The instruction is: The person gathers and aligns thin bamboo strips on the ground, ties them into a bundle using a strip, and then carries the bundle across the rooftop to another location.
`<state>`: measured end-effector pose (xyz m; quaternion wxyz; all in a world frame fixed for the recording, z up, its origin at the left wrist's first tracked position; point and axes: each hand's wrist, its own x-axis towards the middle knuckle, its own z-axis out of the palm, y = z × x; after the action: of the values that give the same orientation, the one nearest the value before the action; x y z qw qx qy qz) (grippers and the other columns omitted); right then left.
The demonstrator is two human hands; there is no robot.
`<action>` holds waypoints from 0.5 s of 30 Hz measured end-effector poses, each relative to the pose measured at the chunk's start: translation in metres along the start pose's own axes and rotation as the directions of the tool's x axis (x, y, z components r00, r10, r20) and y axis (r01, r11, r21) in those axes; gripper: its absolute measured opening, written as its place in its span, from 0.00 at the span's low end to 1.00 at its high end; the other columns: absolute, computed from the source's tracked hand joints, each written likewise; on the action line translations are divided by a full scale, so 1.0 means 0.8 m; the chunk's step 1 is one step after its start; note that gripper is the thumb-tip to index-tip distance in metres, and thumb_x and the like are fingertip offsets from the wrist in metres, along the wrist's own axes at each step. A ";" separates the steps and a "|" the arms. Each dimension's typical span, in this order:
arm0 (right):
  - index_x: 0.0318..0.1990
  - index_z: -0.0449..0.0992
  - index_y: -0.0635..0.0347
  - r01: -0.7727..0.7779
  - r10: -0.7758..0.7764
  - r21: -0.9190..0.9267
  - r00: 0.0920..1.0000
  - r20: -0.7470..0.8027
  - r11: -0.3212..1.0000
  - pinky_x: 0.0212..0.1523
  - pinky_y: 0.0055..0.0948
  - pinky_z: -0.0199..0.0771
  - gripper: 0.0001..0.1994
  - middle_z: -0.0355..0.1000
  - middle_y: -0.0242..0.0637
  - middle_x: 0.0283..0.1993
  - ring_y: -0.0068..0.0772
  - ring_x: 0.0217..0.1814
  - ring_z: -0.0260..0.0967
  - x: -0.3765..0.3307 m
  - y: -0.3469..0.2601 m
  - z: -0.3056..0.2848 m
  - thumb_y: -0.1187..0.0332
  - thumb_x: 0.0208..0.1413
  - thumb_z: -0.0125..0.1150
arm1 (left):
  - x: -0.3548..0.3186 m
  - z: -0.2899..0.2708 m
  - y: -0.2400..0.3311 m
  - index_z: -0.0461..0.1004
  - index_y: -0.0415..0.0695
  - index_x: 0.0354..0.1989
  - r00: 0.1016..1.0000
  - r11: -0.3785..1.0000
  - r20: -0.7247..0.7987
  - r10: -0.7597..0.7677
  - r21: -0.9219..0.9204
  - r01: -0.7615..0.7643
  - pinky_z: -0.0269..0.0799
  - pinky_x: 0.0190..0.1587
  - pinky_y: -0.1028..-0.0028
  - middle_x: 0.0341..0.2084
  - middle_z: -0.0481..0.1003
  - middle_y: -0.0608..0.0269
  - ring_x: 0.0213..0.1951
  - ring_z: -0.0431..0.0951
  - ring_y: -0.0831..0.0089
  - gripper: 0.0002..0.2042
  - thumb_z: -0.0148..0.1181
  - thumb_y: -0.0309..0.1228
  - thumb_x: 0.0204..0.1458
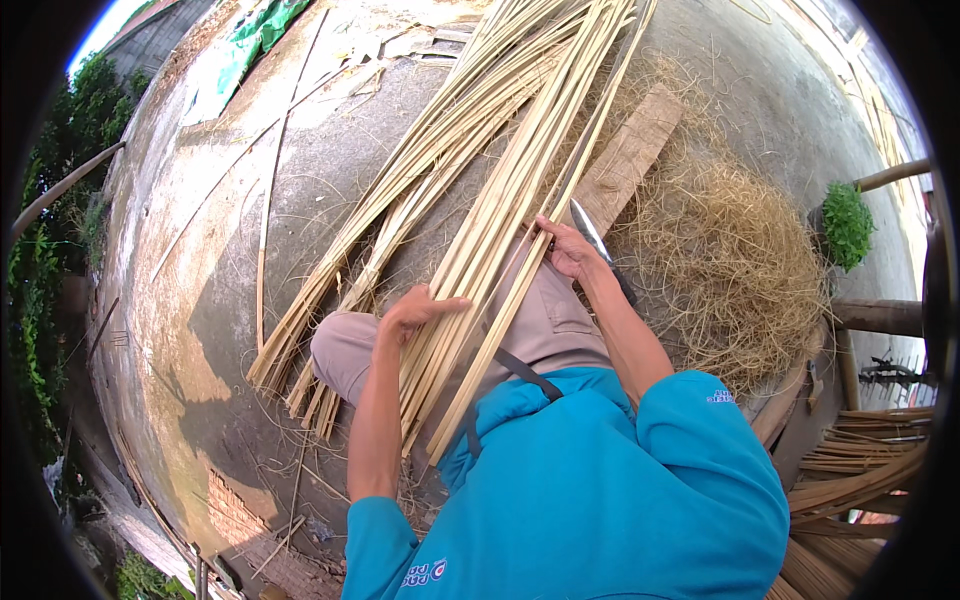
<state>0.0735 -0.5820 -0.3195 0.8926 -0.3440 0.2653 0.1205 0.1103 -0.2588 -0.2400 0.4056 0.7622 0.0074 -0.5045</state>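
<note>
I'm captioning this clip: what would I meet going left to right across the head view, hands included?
Foliage at upper left, green sheet, left hand, right hand, heap of curly shavings, leafy green plant. Long pale strips overlap both hands: left out.

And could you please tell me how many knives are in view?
1: the knife is just to the right of the right hand, beside the flat wooden board. Others could be hidden under the pale shavings.

v bright floor (190, 170) upper l, edges bent
</note>
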 end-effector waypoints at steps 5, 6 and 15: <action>0.48 0.76 0.58 0.026 -0.033 -0.094 0.997 -0.067 0.995 0.46 0.26 0.79 0.12 0.75 0.28 0.37 0.23 0.39 0.73 0.004 0.005 0.013 0.63 0.62 0.63 | -0.008 -0.002 0.000 0.76 0.32 0.48 0.999 0.998 0.000 0.048 0.045 -0.048 0.78 0.37 0.68 0.36 0.80 0.51 0.36 0.82 0.67 0.34 0.77 0.49 0.41; 0.48 0.76 0.58 0.023 -0.031 -0.102 0.997 -0.072 0.995 0.46 0.26 0.78 0.12 0.75 0.28 0.38 0.23 0.39 0.73 0.004 0.004 0.014 0.63 0.62 0.64 | -0.013 -0.002 0.007 0.76 0.33 0.49 0.998 0.994 -0.003 0.061 0.095 -0.060 0.78 0.39 0.67 0.38 0.80 0.50 0.38 0.82 0.67 0.34 0.77 0.50 0.42; 0.51 0.76 0.58 0.080 -0.092 -0.125 0.991 -0.099 0.989 0.47 0.28 0.78 0.14 0.77 0.31 0.45 0.23 0.44 0.75 0.000 0.004 0.018 0.63 0.61 0.64 | -0.123 0.098 0.028 0.74 0.39 0.50 0.632 0.746 -0.494 0.597 0.632 -0.211 0.70 0.45 0.53 0.40 0.75 0.46 0.42 0.76 0.46 0.20 0.61 0.42 0.58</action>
<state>0.0780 -0.5701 -0.3127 0.8594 -0.4144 0.2889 0.0794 0.0115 -0.2838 -0.1633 0.2601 0.9494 -0.1621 -0.0682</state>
